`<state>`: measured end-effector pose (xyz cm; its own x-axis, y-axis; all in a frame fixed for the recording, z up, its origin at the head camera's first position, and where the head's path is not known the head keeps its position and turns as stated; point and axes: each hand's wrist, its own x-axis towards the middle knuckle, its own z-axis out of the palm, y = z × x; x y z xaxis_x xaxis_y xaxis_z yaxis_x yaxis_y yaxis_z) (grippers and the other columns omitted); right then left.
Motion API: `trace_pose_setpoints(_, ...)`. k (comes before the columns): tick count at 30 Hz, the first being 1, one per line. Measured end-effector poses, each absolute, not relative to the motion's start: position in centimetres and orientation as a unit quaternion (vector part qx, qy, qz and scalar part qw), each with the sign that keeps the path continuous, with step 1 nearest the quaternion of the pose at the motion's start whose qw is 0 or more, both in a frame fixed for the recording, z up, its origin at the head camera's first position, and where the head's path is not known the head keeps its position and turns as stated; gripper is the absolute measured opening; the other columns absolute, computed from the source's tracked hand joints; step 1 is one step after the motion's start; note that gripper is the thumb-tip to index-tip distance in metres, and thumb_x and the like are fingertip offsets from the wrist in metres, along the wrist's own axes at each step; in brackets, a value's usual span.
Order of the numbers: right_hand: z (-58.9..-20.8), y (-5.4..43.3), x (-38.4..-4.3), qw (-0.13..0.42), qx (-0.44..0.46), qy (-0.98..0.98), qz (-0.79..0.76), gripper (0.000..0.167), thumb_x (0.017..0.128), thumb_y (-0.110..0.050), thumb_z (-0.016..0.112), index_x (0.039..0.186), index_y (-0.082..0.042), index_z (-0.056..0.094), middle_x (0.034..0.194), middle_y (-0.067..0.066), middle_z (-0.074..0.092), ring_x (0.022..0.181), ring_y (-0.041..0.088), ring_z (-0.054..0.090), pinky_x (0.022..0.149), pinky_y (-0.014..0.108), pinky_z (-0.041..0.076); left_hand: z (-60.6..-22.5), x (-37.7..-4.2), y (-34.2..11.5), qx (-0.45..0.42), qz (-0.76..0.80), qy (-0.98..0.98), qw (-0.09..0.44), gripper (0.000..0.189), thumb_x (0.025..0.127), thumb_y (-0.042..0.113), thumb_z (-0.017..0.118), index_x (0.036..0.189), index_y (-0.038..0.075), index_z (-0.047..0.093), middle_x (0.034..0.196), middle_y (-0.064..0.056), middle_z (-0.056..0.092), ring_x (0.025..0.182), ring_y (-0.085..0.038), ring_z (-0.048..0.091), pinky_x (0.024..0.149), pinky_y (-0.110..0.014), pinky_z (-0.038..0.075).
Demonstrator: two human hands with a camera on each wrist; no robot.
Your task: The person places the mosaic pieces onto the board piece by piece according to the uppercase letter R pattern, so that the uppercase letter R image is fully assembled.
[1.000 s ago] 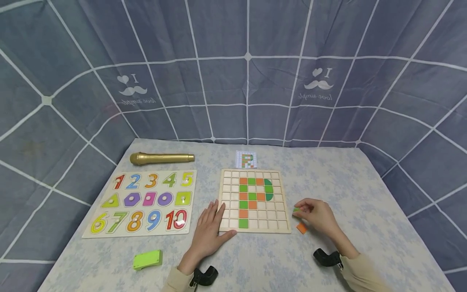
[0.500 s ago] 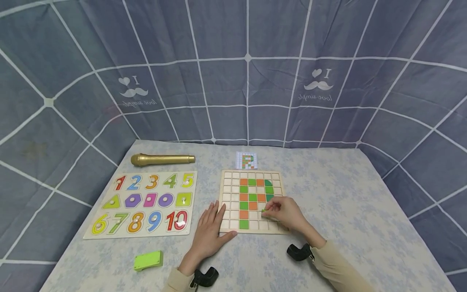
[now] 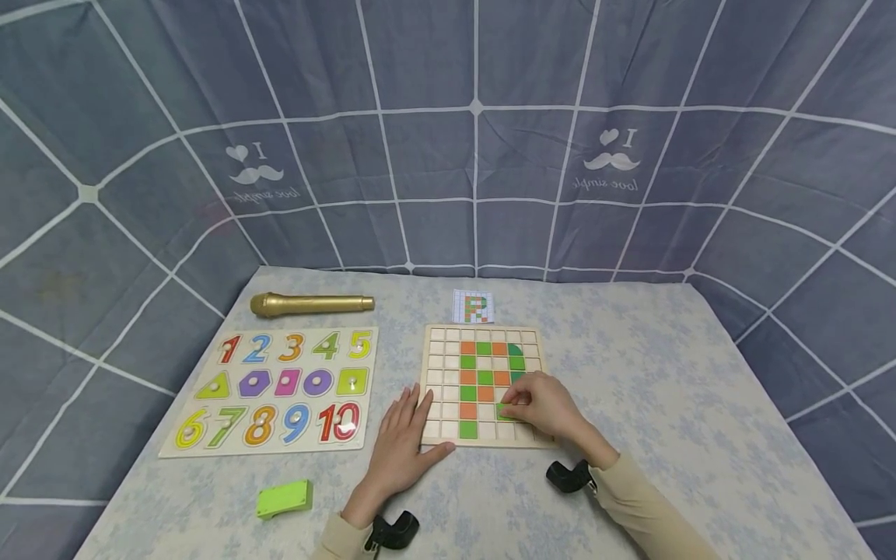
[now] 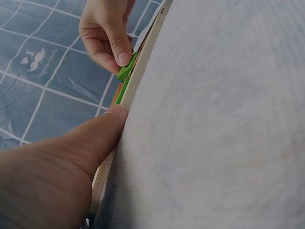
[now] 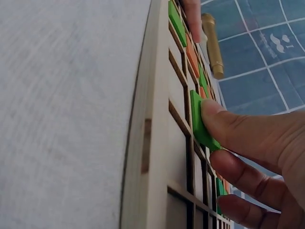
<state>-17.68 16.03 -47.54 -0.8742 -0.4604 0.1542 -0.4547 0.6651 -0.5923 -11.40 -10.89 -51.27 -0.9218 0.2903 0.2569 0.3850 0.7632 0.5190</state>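
Note:
A wooden grid board (image 3: 434,327) lies on the table, with green and orange square tiles and rounded dark green pieces set in it as a letter P with extra tiles beside its stem. My right hand (image 3: 544,404) pinches a green square tile (image 5: 200,121) between thumb and fingers, low over the grid right of the stem. In the right wrist view that tile stands tilted at the cell dividers. Fingers spread, my left hand (image 3: 402,447) rests at the board's left side, its thumb (image 4: 102,131) against the near edge. The right hand covers part of the lower right grid.
Behind the board lies a small pattern card (image 3: 473,307). To the left are a number and shape puzzle board (image 3: 371,389), a gold microphone (image 3: 311,305) and a bright green block (image 3: 284,498). A grid-patterned curtain (image 3: 434,155) rises behind the table.
My right hand has carried the green tile leftward from beside the board to over the grid, then lowered it slightly. The orange tile on the table is now hidden. My left hand stays put.

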Motion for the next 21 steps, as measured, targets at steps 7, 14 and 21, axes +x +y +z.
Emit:
trace_pose_setpoints(7, -47.7, 16.3, -17.4, -0.026, -0.261, 0.919, -0.295, 0.006, 0.077, -0.024, 0.080, 0.082, -0.020, 0.078, 0.076, -0.016, 0.059, 0.067, 0.005, 0.046, 0.059, 0.026, 0.037, -50.9, -11.4, -10.9, -0.176, -0.294, -0.937, 0.062, 0.084, 0.085, 0.048, 0.065, 0.146, 0.000, 0.034, 0.150, -0.024, 0.024, 0.140, -0.038, 0.015, 0.110, -0.050, 0.012)
trace_pose_setpoints(14, -47.9, 17.4, -16.6, -0.048, -0.261, 0.908, -0.325, 0.012, 0.078, -0.022, 0.079, 0.089, -0.019, 0.077, 0.080, -0.016, 0.062, 0.072, 0.007, 0.049, 0.063, 0.028, 0.040, -50.8, -11.4, -10.8, -0.175, -0.292, -0.939, 0.057, 0.084, 0.085, 0.048, 0.065, 0.146, -0.001, 0.034, 0.150, -0.024, 0.024, 0.140, -0.038, 0.015, 0.111, -0.050, 0.013)
trace_pose_setpoints(21, -48.1, 20.1, -15.2, -0.105, -0.229, 0.897, -0.362, 0.020, 0.077, -0.019, 0.080, 0.096, -0.013, 0.076, 0.086, -0.010, 0.064, 0.078, 0.012, 0.052, 0.066, 0.031, 0.044, -50.8, -11.4, -10.9, -0.174, -0.293, -0.938, 0.061, 0.084, 0.085, 0.048, 0.065, 0.145, -0.001, 0.035, 0.150, -0.025, 0.025, 0.139, -0.038, 0.016, 0.110, -0.050, 0.013)
